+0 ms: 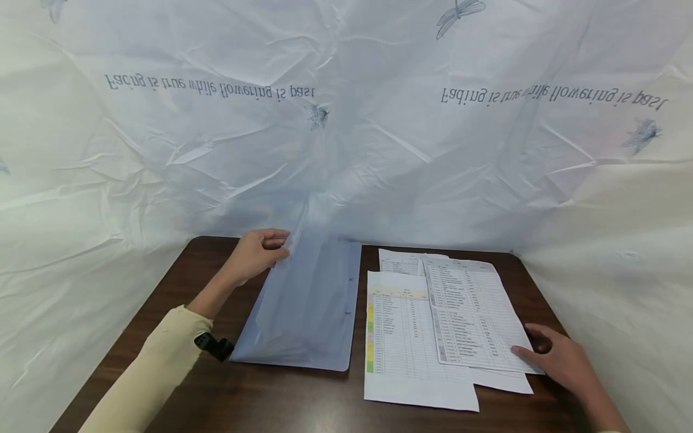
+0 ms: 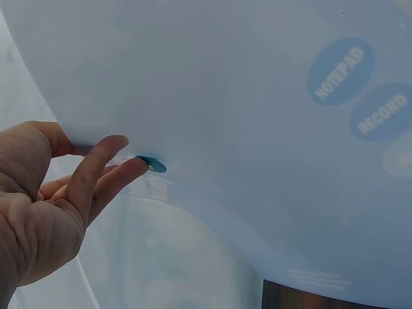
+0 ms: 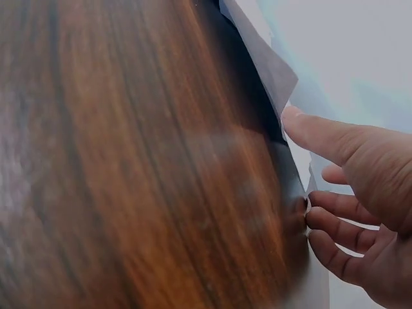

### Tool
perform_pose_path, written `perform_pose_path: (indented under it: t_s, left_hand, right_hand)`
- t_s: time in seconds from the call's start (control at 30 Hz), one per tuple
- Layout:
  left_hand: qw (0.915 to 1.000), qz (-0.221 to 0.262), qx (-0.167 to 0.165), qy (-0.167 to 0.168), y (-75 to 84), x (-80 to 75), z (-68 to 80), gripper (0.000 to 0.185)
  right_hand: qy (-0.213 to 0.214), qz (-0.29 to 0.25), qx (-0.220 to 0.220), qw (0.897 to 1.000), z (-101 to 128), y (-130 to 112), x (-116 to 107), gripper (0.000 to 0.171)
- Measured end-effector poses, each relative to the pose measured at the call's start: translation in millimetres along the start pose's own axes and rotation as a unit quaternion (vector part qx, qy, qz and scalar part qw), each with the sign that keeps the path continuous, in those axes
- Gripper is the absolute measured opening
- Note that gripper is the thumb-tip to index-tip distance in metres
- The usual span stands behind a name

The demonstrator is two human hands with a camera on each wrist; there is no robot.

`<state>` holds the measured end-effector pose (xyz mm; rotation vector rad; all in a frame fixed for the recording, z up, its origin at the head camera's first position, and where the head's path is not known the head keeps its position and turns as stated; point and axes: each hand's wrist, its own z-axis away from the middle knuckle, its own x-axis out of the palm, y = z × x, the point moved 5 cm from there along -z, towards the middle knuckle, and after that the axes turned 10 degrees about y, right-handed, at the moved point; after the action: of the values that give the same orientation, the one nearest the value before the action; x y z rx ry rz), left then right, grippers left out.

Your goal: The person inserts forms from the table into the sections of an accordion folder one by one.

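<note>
A pale blue plastic folder (image 1: pixel 308 307) lies on the dark wood table (image 1: pixel 303 397), left of centre. My left hand (image 1: pixel 278 246) pinches the far left corner of its translucent cover (image 2: pixel 244 116) and holds it lifted; the left wrist view shows the fingers (image 2: pixel 96 170) in front of the sheet and the thumb behind it. Several printed sheets (image 1: pixel 417 337) with tables lie overlapping to the folder's right. My right hand (image 1: pixel 527 343) rests on the table at their lower right corner, fingertips (image 3: pixel 322 222) against the paper's edge (image 3: pixel 270 64) and thumb on it.
A crinkled white plastic sheet (image 1: pixel 346 150) with printed text and dragonflies hangs close around the table's back and both sides. Bare wood (image 3: pixel 129 161) shows along the front edge and the far left. A black strap (image 1: pixel 213 346) sits at my left cuff.
</note>
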<state>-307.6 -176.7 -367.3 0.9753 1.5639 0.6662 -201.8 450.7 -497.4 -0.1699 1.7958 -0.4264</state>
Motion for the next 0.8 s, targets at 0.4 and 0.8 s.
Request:
perform_pose_path:
  t_s: [0.4,0.8]
  left_hand:
    - [0.9999,-0.001,-0.013,-0.002,-0.9,-4.0,-5.6,0.051]
    - [0.9998,0.011,-0.014,-0.006,-0.5,-6.9,-8.2,0.052]
  right_hand:
    - [-0.034,0.015,0.030,0.999,2,-9,8,0.105]
    - [-0.021,0.003,0.039,0.999,3,-16,10,0.105]
